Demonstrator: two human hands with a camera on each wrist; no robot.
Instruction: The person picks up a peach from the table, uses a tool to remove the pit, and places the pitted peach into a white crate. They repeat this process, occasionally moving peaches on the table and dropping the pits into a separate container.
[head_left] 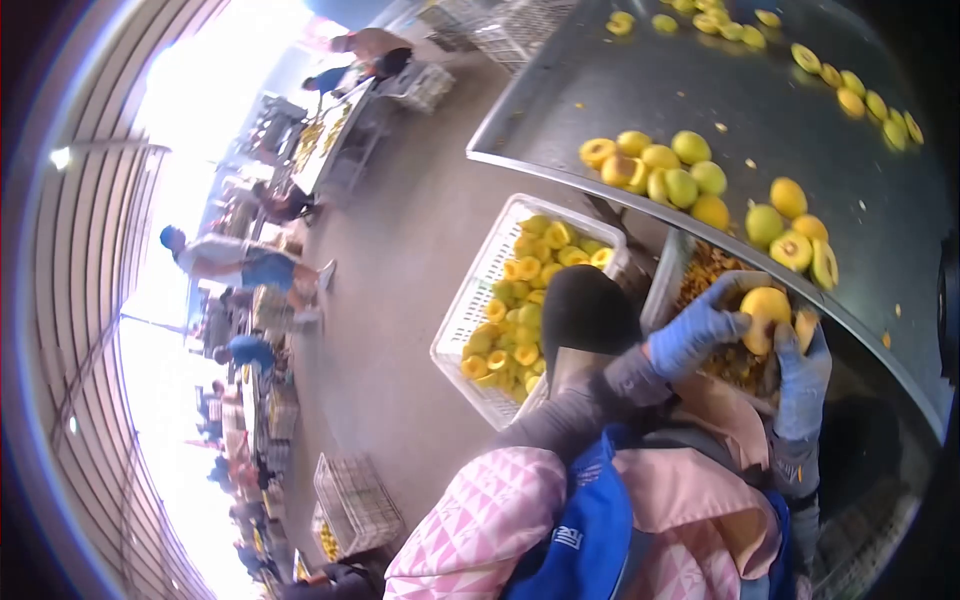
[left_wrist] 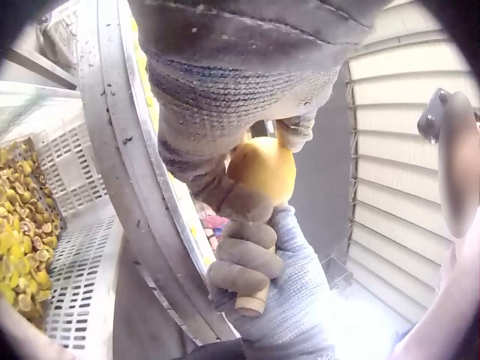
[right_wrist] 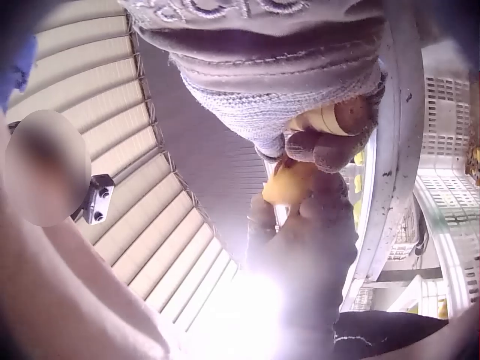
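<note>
In the head view my gloved left hand (head_left: 700, 328) holds a yellow peach (head_left: 765, 312) between fingers and thumb. My gloved right hand (head_left: 803, 380) is right against the fruit, its fingers curled round a tool's wooden handle (left_wrist: 251, 304). The tool's working end is hidden by the peach and fingers. From the right wrist, the peach (right_wrist: 289, 184) sits just below the right fingertips, with the wooden handle (right_wrist: 330, 120) in the grip above. Both hands are near the metal table's edge, over a bin (head_left: 658, 290) of brown and yellow scraps.
Peaches, some of them halved (head_left: 660, 165), lie on the metal table (head_left: 640, 80). A white crate (head_left: 462, 300) of yellow peach halves stands on the floor beside the table. Further off, other people (head_left: 240, 262) are among tables and stacked crates (head_left: 355, 500).
</note>
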